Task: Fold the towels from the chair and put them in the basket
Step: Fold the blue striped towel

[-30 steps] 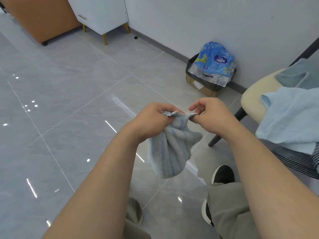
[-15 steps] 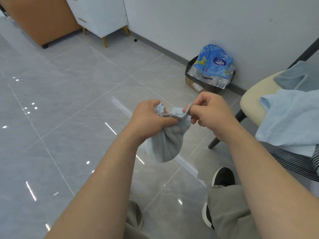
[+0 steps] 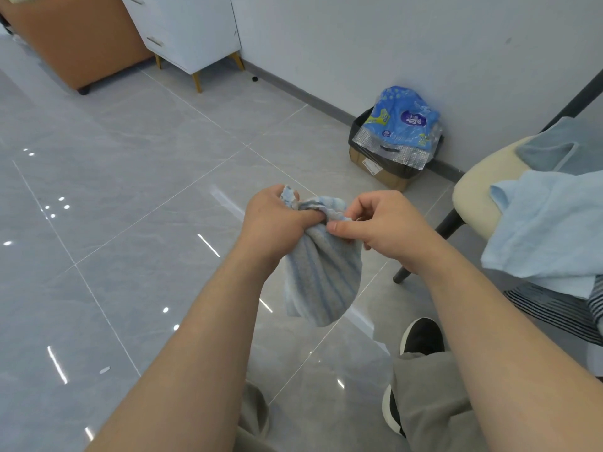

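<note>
1. Nearest: grey trousers (image 3: pixel 430 402) and a black shoe (image 3: pixel 422 336) on the glossy grey tiled floor (image 3: pixel 130 190). Both bare forearms reach forward over them.
2. The left hand (image 3: pixel 277 223) is fisted round the bunched top of a small blue-and-grey striped towel (image 3: pixel 321 282), and a corner pokes out above the fist.
3. The right hand (image 3: pixel 388 230) pinches the same gathered edge between thumb and forefinger. The other fingers are curled, and I can't tell whether they touch the cloth.
4. The hands are close together, almost touching, and both are clamped on the towel.
5. The towel hangs in mid-air below the hands as a loose pouch, clear of the floor and left of the chair.
6. Right side: a chair (image 3: pixel 473 194) with a cream seat and dark legs. A light blue towel (image 3: pixel 548 230) is draped over its front, a grey-blue towel (image 3: pixel 554 148) lies behind that, and a striped cloth (image 3: pixel 554 308) shows underneath.
7. Further back, against the wall (image 3: pixel 391 44): a cardboard box (image 3: pixel 381 171) with a black liner, and a blue plastic pack (image 3: pixel 404 122) on top of it.
8. Far left: a white cabinet (image 3: pixel 186 27) on gold legs, beside an orange-brown unit (image 3: pixel 75 40).
</note>
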Motion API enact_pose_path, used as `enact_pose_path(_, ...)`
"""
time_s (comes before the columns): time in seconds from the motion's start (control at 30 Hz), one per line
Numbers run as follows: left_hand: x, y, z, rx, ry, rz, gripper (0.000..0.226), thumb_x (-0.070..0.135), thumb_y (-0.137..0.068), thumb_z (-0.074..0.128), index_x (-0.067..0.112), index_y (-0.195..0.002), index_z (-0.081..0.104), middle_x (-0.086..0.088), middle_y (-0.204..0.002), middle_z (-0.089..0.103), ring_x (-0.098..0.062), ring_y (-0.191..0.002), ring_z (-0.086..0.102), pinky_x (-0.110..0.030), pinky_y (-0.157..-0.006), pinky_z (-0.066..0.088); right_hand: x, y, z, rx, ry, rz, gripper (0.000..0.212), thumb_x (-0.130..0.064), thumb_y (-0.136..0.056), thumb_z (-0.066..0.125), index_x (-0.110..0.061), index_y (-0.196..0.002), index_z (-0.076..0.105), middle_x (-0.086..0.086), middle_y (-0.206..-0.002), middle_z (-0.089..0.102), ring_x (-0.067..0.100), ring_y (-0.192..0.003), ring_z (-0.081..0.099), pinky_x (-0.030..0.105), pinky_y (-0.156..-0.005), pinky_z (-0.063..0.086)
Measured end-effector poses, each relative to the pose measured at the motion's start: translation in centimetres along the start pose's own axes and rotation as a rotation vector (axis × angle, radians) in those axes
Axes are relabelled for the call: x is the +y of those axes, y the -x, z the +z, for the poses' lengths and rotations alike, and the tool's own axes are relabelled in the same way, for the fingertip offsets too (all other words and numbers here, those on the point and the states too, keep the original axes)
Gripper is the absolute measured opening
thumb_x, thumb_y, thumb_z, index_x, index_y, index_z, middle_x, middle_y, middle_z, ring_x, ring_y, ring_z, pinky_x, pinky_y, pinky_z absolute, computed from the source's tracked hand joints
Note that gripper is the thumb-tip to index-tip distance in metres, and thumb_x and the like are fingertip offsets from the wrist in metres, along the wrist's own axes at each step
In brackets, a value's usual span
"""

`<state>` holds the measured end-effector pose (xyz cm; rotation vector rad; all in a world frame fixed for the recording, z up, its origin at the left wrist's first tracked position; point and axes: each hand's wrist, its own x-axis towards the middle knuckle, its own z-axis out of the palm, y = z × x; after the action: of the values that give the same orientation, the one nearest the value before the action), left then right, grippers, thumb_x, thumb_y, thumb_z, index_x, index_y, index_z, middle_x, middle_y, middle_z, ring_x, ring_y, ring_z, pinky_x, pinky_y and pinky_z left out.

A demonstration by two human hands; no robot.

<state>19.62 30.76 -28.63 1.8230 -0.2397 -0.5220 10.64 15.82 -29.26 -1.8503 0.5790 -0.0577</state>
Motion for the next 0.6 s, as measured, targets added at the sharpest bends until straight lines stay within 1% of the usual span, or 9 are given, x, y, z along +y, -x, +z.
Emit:
enact_pose_path(0.07, -0.03, -0.07, -0.11, 0.001, 0.054, -0.026, 0.036, 0.009, -0.071, 0.083, 0.018, -0.076, 0.048, -0.004, -0.072, 0.044, -0.014, -0.066, 0.043, -0.032, -0.063, 0.037, 0.03, -0.01, -0.04, -0.010, -0.014, -0.010, 0.026, -0.017, -0.069, 0.089, -0.006, -0.068, 0.066, 0.003, -0.081, 0.074, 0.019, -0.083, 0.072, 0.037, -0.078, 0.057)
enact_pose_path(0.1, -0.02, -0.07, -0.18, -0.001, 0.077, -0.035, 0.036, 0.008, -0.071, 0.083, 0.017, -0.079, 0.049, -0.005, -0.074, 0.044, -0.015, -0.068, 0.043, -0.033, -0.064, 0.038, -0.03, 0.08, -0.02, -0.029, -0.056, -0.011, 0.025, -0.013, -0.070, 0.089, -0.006, -0.067, 0.065, 0.003, -0.090, 0.076, 0.016, -0.094, 0.072, 0.036, -0.086, 0.058)
enact_pose_path(0.17, 0.02, -0.02, -0.25, -0.011, 0.097, -0.045, 0.035, 0.006, -0.073, 0.082, 0.017, -0.081, 0.050, -0.005, -0.074, 0.045, -0.015, -0.068, 0.045, -0.033, -0.064, 0.039, -0.30, 0.25, -0.04, -0.063, -0.149, -0.007, 0.023, -0.003, -0.071, 0.086, 0.000, -0.071, 0.063, 0.008, -0.102, 0.075, 0.001, -0.103, 0.068, 0.022, -0.086, 0.057)
enact_pose_path(0.2, 0.04, 0.00, -0.25, -0.015, 0.095, -0.046, 0.034, 0.004, -0.073, 0.080, 0.017, -0.079, 0.050, -0.004, -0.072, 0.046, -0.014, -0.067, 0.046, -0.032, -0.063, 0.040, -0.46, 0.33, -0.08, -0.066, -0.201, -0.012, 0.022, 0.000, -0.072, 0.084, 0.002, -0.073, 0.062, 0.009, -0.102, 0.074, -0.002, -0.106, 0.066, 0.017, -0.085, 0.055)
enact_pose_path(0.23, 0.08, 0.02, -0.24, -0.019, 0.095, -0.044, 0.034, 0.001, -0.074, 0.079, 0.018, -0.075, 0.049, -0.001, -0.069, 0.048, -0.014, -0.064, 0.047, -0.030, -0.062, 0.041, -0.49, 0.32, -0.12, -0.058, -0.251, -0.018, 0.023, 0.003, -0.072, 0.083, 0.001, -0.073, 0.060, 0.010, -0.102, 0.074, 0.001, -0.110, 0.065, 0.018, -0.086, 0.054)
enact_pose_path(0.3, 0.21, 0.04, -0.26, -0.041, 0.111, -0.051, 0.036, -0.006, -0.074, 0.073, 0.019, -0.068, 0.047, 0.003, -0.063, 0.051, -0.014, -0.060, 0.049, -0.027, -0.059, 0.043, -0.58, 0.25, -0.28, -0.016, -0.295, -0.024, 0.027, 0.002, -0.070, 0.083, -0.006, -0.070, 0.058, 0.020, -0.101, 0.073, 0.013, -0.117, 0.064, 0.031, -0.096, 0.054)
enact_pose_path(0.37, 0.33, 0.06, -0.33, -0.083, 0.142, -0.069, 0.039, -0.010, -0.073, 0.067, 0.022, -0.062, 0.048, -0.002, -0.067, 0.056, -0.017, -0.065, 0.054, -0.029, -0.062, 0.045, -0.71, 0.22, -0.38, -0.001, -0.316, -0.031, 0.028, 0.002, -0.069, 0.083, -0.010, -0.069, 0.057, 0.028, -0.108, 0.068, 0.024, -0.118, 0.063, 0.044, -0.103, 0.049)
enact_pose_path(0.47, 0.53, 0.15, -0.34, -0.137, 0.180, -0.084, 0.043, -0.014, -0.072, 0.063, 0.023, -0.057, 0.047, -0.006, -0.070, 0.054, -0.019, -0.067, 0.053, -0.030, -0.062, 0.045, -0.76, 0.33, -0.40, -0.027, -0.402, -0.091, 0.029, 0.012, -0.071, 0.078, -0.008, -0.069, 0.057, 0.013, -0.117, 0.070, 0.021, -0.107, 0.069, 0.035, -0.098, 0.052)
enact_pose_path(0.6, 0.79, 0.31, -0.41, -0.195, 0.226, -0.096, 0.046, -0.016, -0.072, 0.063, 0.023, -0.056, 0.045, -0.002, -0.065, 0.051, -0.019, -0.064, 0.050, -0.027, -0.059, 0.042, -0.91, 0.37, -0.26, -0.006, -0.445, -0.133, 0.028, 0.014, -0.074, 0.074, -0.007, -0.072, 0.056, 0.014, -0.112, 0.073, 0.024, -0.104, 0.071, 0.031, -0.091, 0.056)
